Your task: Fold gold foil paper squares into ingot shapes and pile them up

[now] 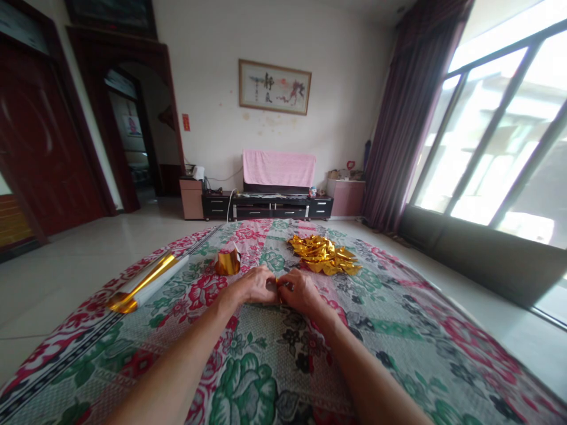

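Observation:
My left hand point(259, 285) and my right hand point(301, 290) meet over the flowered cloth, fingers closed in a pinch. A small bit of gold foil paper point(278, 283) shows between them; most of it is hidden by the fingers. Just beyond my right hand lies a heap of folded gold foil pieces point(325, 254). To the left of my left hand stands a small curled stack of gold foil paper point(227, 262). Farther left is a larger, partly rolled gold and white foil sheet point(153, 277).
The flowered cloth point(248, 383) covers the broad surface under my arms. Past its far edge stands a low black cabinet point(270, 208) with a pink cloth point(279, 168) over a screen-shaped thing. A purple curtain point(394, 130) and windows are on the right, a red door point(44, 130) on the left.

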